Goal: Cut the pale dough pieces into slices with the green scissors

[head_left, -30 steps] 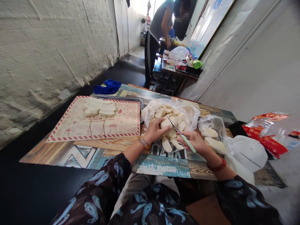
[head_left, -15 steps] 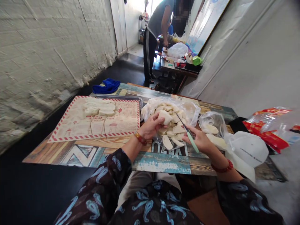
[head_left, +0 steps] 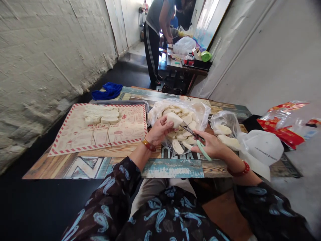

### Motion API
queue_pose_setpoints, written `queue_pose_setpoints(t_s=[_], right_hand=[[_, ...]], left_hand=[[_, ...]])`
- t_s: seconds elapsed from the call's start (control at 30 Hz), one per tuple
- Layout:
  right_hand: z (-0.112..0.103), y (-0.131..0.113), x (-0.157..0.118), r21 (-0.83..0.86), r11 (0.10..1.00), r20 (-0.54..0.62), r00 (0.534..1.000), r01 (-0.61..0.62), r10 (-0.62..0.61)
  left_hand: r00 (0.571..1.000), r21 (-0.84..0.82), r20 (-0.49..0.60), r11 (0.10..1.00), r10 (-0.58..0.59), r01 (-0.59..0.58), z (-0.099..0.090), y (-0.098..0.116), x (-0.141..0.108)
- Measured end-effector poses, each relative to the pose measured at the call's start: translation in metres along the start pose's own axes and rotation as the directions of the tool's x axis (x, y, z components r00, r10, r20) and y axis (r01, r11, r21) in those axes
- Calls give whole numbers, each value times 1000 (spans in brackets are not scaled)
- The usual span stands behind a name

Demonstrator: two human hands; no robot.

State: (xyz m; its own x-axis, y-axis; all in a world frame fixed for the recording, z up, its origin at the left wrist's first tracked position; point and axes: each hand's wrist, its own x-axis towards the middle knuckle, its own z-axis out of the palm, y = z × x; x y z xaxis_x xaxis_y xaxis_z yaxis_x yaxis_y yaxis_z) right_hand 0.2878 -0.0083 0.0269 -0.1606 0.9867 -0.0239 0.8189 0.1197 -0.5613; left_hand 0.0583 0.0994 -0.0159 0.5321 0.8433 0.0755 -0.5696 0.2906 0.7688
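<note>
My left hand (head_left: 157, 132) pinches a pale bun slice (head_left: 174, 119) above a heap of similar oval slices (head_left: 178, 135) in an opened clear plastic bag (head_left: 204, 108). Scissors (head_left: 205, 151) with light green handles are in my right hand (head_left: 213, 144). Their handles stand apart, and the blade tips reach the right edge of the held slice; whether they cut into it I cannot tell. To the left, several pale slices (head_left: 110, 119) lie in a row on a printed paper sheet (head_left: 72, 134) with a red striped border.
A metal tray (head_left: 147, 106) shows behind the paper. Rightward are a smaller bag (head_left: 225, 117) with slices, a white cap (head_left: 265, 147) and red-and-clear packaging (head_left: 281, 129). A blue cloth (head_left: 107, 91) lies at the far left edge. Beyond, a person (head_left: 152, 43) stands at a cluttered table (head_left: 175, 63).
The scissors have opened, and their blades have come to the edge of the bun slice. My left hand still holds the slice. The whole view has shifted slightly.
</note>
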Motion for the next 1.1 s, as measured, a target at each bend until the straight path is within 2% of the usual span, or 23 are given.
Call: queue_pose_setpoints(t_s=[0.13,0.33,0.53,0.67,0.93,1.1], right_hand=[[-2,-4,5,-29,1000,16,1000,12,-11],[-3,3,10,-8,999,37,998,42,-41],[-8,-3,13,-43,999,57,998,-14,17],[-10,-8,12,-22,998,74,996,-52,53],[-9,-11,5,22,1000,27,1000,3,-4],[-5,-5,4,-25,1000,12,1000,15,-15]], left_hand=[[1000,15,20,1000,-1,1,0,-1,0],[1000,81,16,997,-5,4,2,-2,-1],[999,147,29,989,-27,22,3,-2,-2],[999,150,30,988,-29,25,4,-1,-2],[999,126,15,991,-47,45,3,-2,-3],[998,101,15,993,-56,54,3,-3,-4]])
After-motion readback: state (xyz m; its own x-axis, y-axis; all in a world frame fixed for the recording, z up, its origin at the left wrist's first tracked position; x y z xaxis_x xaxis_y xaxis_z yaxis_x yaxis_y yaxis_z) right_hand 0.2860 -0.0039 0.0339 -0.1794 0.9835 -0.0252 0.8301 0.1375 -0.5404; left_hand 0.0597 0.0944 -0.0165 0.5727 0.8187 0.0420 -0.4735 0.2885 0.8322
